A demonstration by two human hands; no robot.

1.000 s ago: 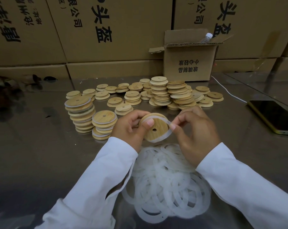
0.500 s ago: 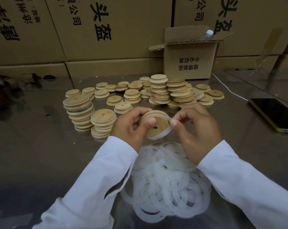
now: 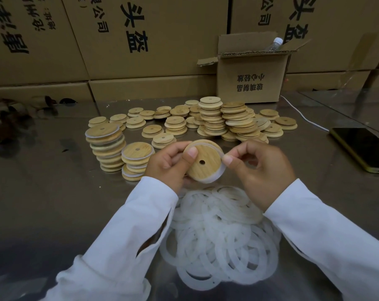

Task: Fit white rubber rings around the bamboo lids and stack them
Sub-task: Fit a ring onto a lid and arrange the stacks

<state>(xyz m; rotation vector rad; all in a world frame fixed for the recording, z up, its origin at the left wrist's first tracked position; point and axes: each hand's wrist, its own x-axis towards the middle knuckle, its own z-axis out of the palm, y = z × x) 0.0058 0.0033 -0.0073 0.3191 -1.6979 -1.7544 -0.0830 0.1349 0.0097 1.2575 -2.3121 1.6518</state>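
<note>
Above the ring pile (image 3: 219, 235), left fingers (image 3: 191, 153) pinch the lid (image 3: 209, 156) edge; right fingers (image 3: 227, 158) pinch its white ring (image 3: 214, 178).

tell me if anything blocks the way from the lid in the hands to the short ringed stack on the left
Nothing visible does. The left hand grips the lid, the right hand pinches its ring; the short stack stands just beyond the left hand, top uncovered.

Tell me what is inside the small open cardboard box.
A clear bottle with a white cap sticks out of the box. Its walls hide whatever else is inside.
</note>
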